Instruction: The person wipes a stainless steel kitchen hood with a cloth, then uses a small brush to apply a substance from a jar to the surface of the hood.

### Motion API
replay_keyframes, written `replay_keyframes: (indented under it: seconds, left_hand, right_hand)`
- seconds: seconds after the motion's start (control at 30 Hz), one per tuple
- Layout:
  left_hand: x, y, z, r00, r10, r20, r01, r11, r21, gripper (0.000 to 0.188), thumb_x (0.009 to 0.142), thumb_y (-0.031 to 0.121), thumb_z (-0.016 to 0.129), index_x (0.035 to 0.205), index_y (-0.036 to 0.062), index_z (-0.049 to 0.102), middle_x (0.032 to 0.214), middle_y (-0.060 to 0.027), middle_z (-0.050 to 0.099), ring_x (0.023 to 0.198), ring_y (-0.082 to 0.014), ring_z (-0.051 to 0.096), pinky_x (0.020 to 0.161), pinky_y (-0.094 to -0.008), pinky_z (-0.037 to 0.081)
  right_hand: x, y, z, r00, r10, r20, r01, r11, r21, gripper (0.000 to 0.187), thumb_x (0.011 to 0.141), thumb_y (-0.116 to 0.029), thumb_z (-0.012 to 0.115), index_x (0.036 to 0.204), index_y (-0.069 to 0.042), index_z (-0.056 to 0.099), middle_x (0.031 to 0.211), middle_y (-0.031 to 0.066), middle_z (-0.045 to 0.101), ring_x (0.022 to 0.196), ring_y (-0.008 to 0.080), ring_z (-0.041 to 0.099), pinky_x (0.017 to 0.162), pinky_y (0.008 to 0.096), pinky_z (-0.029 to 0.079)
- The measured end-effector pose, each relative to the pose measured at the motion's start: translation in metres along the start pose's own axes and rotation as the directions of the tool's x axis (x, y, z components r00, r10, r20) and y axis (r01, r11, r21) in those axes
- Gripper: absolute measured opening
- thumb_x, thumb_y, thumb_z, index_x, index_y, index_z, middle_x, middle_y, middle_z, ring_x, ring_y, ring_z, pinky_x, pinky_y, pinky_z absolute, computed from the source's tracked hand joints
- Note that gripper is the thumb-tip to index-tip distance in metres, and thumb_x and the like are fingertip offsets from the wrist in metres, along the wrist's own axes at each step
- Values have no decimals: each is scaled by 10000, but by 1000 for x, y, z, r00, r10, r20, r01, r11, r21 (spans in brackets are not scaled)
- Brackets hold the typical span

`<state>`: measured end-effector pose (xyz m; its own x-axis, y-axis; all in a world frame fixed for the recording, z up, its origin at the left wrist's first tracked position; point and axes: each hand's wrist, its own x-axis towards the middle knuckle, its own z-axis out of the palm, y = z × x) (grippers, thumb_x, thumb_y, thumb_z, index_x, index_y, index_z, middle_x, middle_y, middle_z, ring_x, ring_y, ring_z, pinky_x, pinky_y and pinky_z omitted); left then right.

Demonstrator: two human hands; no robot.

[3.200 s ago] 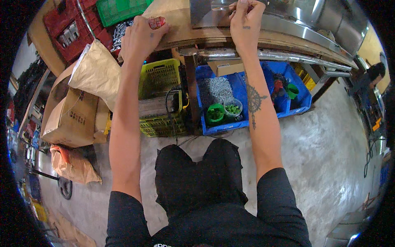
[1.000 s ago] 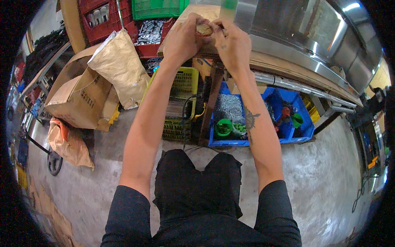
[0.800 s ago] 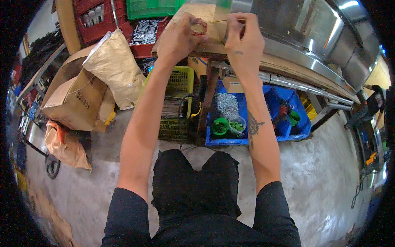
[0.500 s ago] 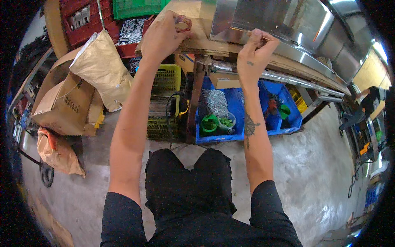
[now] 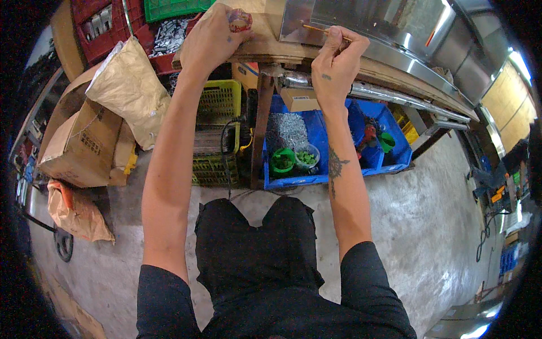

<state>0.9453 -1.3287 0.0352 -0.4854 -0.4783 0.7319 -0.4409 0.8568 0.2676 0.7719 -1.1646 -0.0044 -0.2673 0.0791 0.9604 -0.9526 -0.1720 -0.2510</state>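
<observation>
My left hand (image 5: 212, 37) rests on the wooden bench top (image 5: 282, 51) and grips a small reddish roll (image 5: 240, 20) at its fingertips. My right hand (image 5: 337, 62) is closed on a thin orange stick, like a pencil (image 5: 316, 28), whose tip lies against a shiny metal sheet (image 5: 361, 20) on the bench. The hands are apart, one at each side of the sheet's left end.
Under the bench stand a yellow crate (image 5: 217, 135) and blue bins (image 5: 322, 141) with screws and green cups. Brown paper sacks and a cardboard box (image 5: 84, 141) sit to the left. Red crates (image 5: 107, 28) and a green one lie behind. Concrete floor (image 5: 429, 214) spreads right.
About a second ago both hands were together over the roll. They have moved apart, the right hand going right with the stick to the metal sheet.
</observation>
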Motion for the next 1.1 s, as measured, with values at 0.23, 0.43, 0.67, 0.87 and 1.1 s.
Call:
replay_keyframes:
  seconds: [0.23,0.43,0.67,0.87,1.1]
  left_hand:
    - [1,-4,1,1000,-14,-5,14,1000,16,673,913,579,739,1324,89,529,1231,-245,724,1150,-444,694,937,-522,553]
    - [1,-3,0,1000,-13,5,13,1000,17,654,923,566,734,1321,89,528,1223,-236,730,1148,-439,696,931,-525,553]
    - [1,-7,2,1000,16,-12,-16,1000,-8,640,924,546,743,1318,90,529,1228,-230,729,1155,-433,695,942,-523,551]
    - [0,0,-1,1000,-28,7,28,999,29,647,926,555,740,1318,84,532,1228,-233,729,1156,-429,698,944,-512,556]
    - [1,-5,3,1000,13,-19,-13,1000,-8,663,916,566,746,1316,81,535,1218,-238,730,1148,-435,699,946,-515,555]
  right_hand:
    - [-1,-4,1,999,28,41,-28,1000,1,271,1109,-235,577,1141,19,488,979,139,684,796,182,621,738,337,507]
    - [0,-3,0,999,30,44,-29,999,-24,276,1108,-235,579,1135,24,487,977,148,691,785,192,632,724,339,511]
    - [0,-6,0,997,44,57,-42,999,-28,271,1106,-232,583,1130,22,490,963,156,695,804,208,654,740,347,521]
    - [0,-10,-2,995,60,74,-58,998,-28,276,1105,-239,586,1123,22,498,963,159,690,827,217,657,749,348,521]
    - [1,-9,0,997,43,58,-43,999,-10,286,1103,-259,593,1113,14,509,938,135,661,790,207,617,754,339,509]
